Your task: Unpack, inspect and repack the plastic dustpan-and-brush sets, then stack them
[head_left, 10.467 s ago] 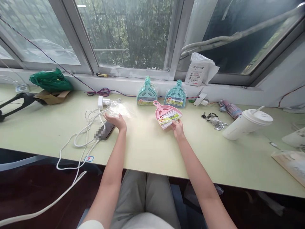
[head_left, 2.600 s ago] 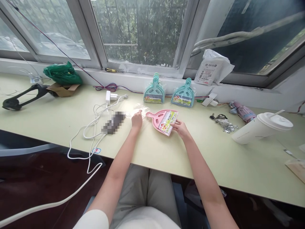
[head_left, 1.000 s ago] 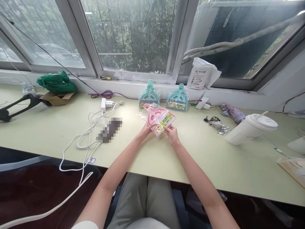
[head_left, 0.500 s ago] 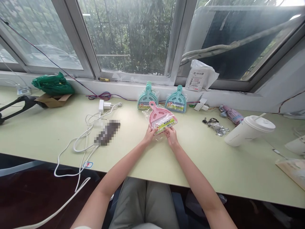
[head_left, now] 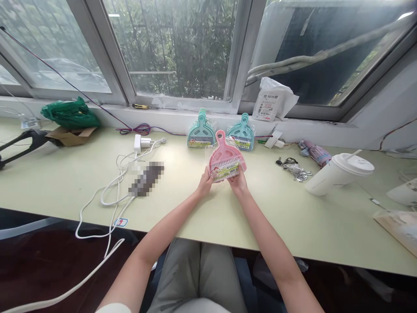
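Between my hands is a pink dustpan and brush set in clear plastic wrap, its handle pointing up and a yellow-green label across its lower part. My left hand grips its lower left corner, and my right hand holds the lower right edge. Just behind it, a stack of teal dustpan sets leans by the sill. To the right of that stack stands another teal dustpan set, its lower left partly hidden by the pink one.
White cables and a plug lie left of my hands. A green bag rests on a cardboard box. On the right are keys, a folded umbrella and a tilted white cup. A white package sits on the sill.
The pink dustpan set has turned more upright, its handle swinging right and now in front of the gap between the teal sets. Both hands keep their hold.
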The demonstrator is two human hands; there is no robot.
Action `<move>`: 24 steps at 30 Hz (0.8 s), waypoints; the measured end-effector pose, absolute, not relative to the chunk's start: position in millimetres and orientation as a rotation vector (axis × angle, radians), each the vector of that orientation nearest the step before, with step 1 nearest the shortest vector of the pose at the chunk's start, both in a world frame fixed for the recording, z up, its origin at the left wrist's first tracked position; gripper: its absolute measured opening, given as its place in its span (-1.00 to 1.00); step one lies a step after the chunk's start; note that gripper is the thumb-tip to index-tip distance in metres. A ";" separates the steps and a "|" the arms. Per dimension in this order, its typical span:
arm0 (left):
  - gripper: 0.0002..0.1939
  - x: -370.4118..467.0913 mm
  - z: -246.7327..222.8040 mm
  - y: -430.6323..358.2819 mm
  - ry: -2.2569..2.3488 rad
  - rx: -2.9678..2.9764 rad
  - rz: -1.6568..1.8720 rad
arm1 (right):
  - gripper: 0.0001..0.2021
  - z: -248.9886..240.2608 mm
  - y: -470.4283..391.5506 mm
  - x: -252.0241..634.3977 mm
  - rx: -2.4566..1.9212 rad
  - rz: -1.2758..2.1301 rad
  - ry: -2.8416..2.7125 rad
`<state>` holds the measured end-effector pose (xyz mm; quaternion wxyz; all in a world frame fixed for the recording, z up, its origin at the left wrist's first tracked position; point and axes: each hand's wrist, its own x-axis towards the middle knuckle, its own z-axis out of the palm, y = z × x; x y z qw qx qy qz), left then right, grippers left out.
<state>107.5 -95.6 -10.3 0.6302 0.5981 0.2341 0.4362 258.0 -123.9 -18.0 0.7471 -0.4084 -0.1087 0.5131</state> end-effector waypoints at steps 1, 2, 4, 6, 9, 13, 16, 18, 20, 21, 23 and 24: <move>-0.33 107.0 -9.7 -94.9 0.535 1.351 1.021 | -0.70 -16.7 -124.1 256.3 -0.871 1.135 -0.277; -0.33 106.0 -8.9 -94.1 0.535 1.333 1.046 | -0.72 -15.7 -124.3 254.5 -0.848 1.144 -0.324; -0.30 101.9 -6.7 -91.7 0.544 1.331 1.047 | -0.74 -15.3 -124.6 251.7 -0.818 1.139 -0.406; -0.24 95.2 -3.5 -88.4 0.537 1.396 0.909 | -0.72 -17.4 -125.1 251.4 -0.819 1.088 -0.432; -0.23 83.7 2.9 -81.2 0.440 1.464 0.522 | -0.73 -22.6 -125.9 255.6 -0.844 0.978 -0.405; -0.40 75.2 11.4 -70.2 0.442 1.290 0.590 | -0.70 -23.9 -127.3 257.5 -0.860 0.949 -0.435; -0.36 77.6 13.1 -69.2 0.485 1.157 0.914 | -0.61 -21.2 -128.7 249.0 -0.869 0.999 -0.513; -0.27 82.6 10.8 -74.1 0.462 1.119 1.020 | -0.51 -19.8 -129.6 242.7 -0.877 0.986 -0.536; -0.21 88.6 6.5 -81.4 0.426 1.110 0.994 | -0.42 -19.2 -130.3 240.2 -0.875 0.930 -0.523; -0.21 91.6 4.0 -84.8 0.414 1.111 0.943 | -0.40 -19.1 -130.5 240.8 -0.874 0.899 -0.509; -0.27 96.7 -0.4 -89.6 0.406 1.108 0.822 | -0.44 -19.0 -130.7 244.3 -0.885 0.859 -0.491; -0.29 98.8 -2.2 -90.6 0.407 1.098 0.786 | -0.48 -19.0 -130.6 246.2 -0.897 0.849 -0.488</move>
